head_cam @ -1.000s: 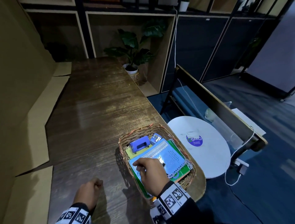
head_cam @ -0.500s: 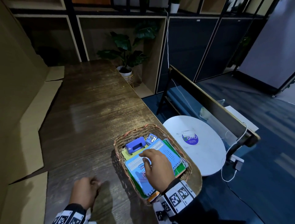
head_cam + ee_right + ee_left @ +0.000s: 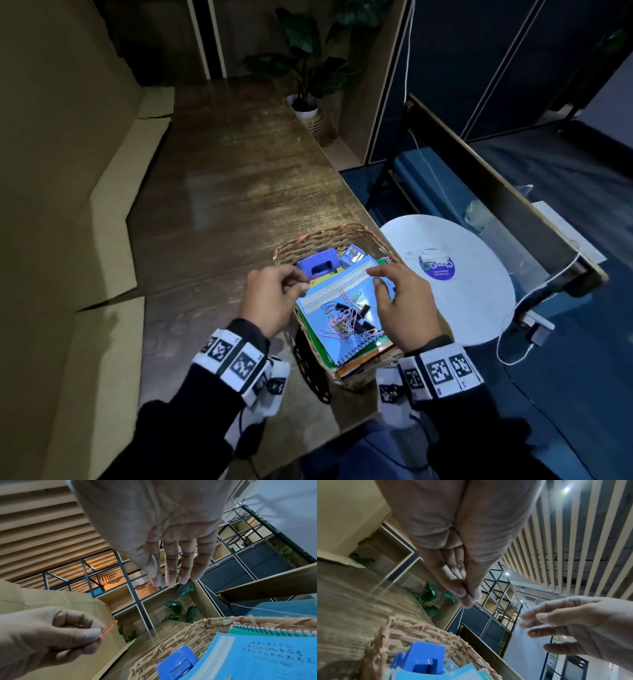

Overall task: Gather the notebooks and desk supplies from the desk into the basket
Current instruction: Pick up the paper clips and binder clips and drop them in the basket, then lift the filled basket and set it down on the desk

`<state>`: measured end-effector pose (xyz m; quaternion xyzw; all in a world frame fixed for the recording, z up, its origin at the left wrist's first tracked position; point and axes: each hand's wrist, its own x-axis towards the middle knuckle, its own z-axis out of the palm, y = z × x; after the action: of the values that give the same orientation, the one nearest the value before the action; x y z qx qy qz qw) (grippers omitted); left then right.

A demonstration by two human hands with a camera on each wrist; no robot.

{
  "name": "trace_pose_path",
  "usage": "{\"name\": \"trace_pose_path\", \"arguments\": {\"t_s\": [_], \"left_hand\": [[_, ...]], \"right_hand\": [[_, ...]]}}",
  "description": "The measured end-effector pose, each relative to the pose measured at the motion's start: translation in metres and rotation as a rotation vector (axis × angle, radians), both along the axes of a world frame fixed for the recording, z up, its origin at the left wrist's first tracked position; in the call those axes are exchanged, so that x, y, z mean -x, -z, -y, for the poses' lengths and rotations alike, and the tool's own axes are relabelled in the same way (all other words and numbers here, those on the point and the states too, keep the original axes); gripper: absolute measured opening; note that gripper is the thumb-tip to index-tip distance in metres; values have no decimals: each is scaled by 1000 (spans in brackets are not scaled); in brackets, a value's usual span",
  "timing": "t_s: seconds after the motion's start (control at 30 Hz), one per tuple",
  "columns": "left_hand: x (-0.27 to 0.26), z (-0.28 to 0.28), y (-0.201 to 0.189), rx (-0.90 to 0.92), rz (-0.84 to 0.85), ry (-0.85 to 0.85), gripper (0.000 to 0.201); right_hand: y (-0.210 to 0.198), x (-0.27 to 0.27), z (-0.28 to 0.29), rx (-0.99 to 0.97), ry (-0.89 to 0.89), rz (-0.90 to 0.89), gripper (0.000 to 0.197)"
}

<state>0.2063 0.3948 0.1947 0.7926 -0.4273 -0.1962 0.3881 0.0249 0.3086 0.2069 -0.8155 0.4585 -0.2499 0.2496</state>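
The left hand [image 3: 270,301] pinches one thin orange paper clip [image 3: 108,628] between thumb and finger, above the edge of the woven straw basket [image 3: 329,236], likely to drop it in. The right hand [image 3: 404,301] hangs over the basket with fingers spread, holding nothing. More clips [image 3: 342,318] lie on the blue notebook [image 3: 342,298] inside.
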Motion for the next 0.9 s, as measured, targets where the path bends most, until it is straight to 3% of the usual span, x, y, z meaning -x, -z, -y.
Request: {"name": "trace_pose_path", "arguments": {"t_s": [0.07, 0.2, 0.47, 0.63, 0.9], "left_hand": [[7, 4, 9, -17, -59, 55, 19], [14, -5, 39, -306, -60, 329, 65], [-5, -50, 59, -293, -106, 196, 40], [-6, -64, 70, -404, -121, 150, 41], [41, -50, 77, -415, -220, 146, 59]], "right_hand": [[3, -2, 2, 15, 0, 2, 21], [8, -4, 7, 49, -15, 10, 20], [12, -4, 23, 66, -12, -30, 21], [11, 6, 43, 6, 46, -80, 23], [29, 38, 112, -251, 105, -558, 39]]}}
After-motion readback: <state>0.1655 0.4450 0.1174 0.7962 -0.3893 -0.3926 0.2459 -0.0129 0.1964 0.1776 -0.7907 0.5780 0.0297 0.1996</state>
